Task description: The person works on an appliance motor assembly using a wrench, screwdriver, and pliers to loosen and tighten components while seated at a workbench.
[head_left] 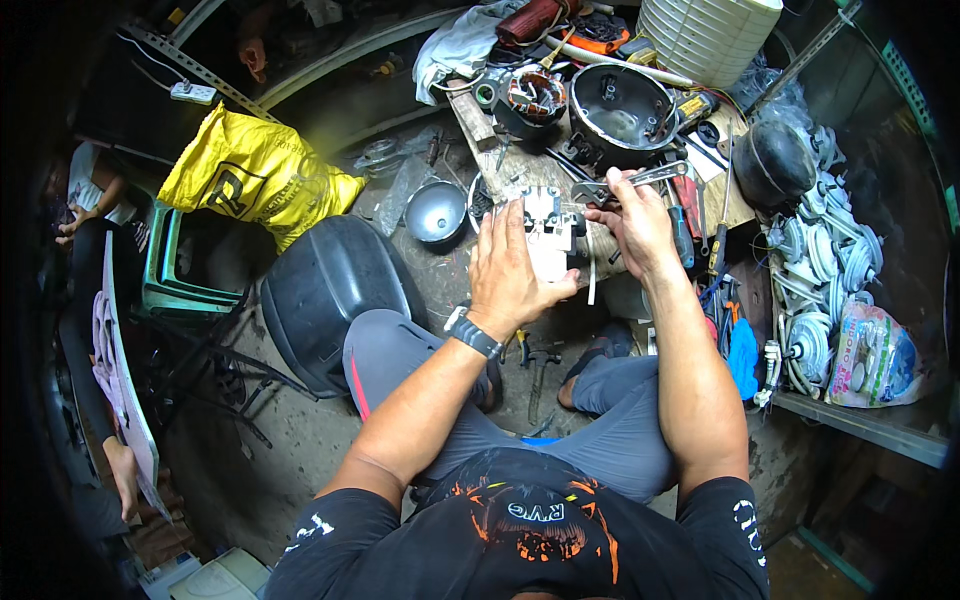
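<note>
My left hand (505, 265) is closed on a pale mechanical part with dark fittings (548, 245), its fingers along the part's left side and thumb near its lower edge. My right hand (632, 228) grips a metal wrench (660, 172) just right of the part, fingers curled round it. The part rests on a cluttered wooden bench (733, 200). Beside my right hand lie a blue-handled tool (681, 235) and red-handled pliers (690, 195). Behind stand a black metal housing (615, 95) and a motor with copper windings (530, 100).
A silver bowl (433, 210), yellow sack (250, 170) and black plastic case (330, 300) are left. Several white pulley-like parts (820, 250) fill the right. A hammer (540, 378) lies on the floor between my legs. Another person's hand (78, 222) shows at far left.
</note>
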`<state>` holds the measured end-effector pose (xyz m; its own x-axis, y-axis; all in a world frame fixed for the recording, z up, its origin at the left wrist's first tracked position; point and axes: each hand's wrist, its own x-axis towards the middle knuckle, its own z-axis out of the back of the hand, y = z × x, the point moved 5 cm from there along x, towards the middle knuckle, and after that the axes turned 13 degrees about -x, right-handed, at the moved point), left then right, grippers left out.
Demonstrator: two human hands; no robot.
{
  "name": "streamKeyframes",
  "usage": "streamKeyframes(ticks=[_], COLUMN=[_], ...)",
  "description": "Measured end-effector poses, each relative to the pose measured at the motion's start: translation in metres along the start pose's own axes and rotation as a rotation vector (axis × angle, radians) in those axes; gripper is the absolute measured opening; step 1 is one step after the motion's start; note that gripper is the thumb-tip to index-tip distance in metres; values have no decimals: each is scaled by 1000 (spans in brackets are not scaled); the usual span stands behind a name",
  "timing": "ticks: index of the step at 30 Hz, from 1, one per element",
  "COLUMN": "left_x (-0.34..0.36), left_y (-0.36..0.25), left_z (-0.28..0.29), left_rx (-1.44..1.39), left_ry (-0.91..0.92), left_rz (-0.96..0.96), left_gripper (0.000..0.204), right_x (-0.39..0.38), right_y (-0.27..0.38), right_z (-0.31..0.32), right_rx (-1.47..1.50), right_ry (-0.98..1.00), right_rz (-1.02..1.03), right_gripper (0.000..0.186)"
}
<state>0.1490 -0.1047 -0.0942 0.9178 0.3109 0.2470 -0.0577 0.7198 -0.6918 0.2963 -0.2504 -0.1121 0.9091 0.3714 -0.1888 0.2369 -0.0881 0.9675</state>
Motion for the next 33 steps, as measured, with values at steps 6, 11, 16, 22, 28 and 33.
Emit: streamKeyframes(ticks=[6,11,16,22,28,33], left_x=[44,83,84,82,84,88], left_y=[27,22,24,21,21,14], left_z=[21,21,16,14,15,15], left_rx=[-44,-40,-43,26,6,-69], left_ry=[410,699,670,640,618,489], left_rz=[-175,-212,-240,-252,-278,-382], left_gripper=[120,111,107,106,105,85], right_x=[-1,5,-2,-9,-11,-10], right_y=[8,11,16,24,36,41], right_z=[4,16,27,33,33,35], right_rx=[-49,-73,-134,-238,-315,-502], right_ry=[-20,-42,-91,-69,10,83], right_rz=[14,9,-25,7,105,235], right_gripper=[26,27,29,22,19,18])
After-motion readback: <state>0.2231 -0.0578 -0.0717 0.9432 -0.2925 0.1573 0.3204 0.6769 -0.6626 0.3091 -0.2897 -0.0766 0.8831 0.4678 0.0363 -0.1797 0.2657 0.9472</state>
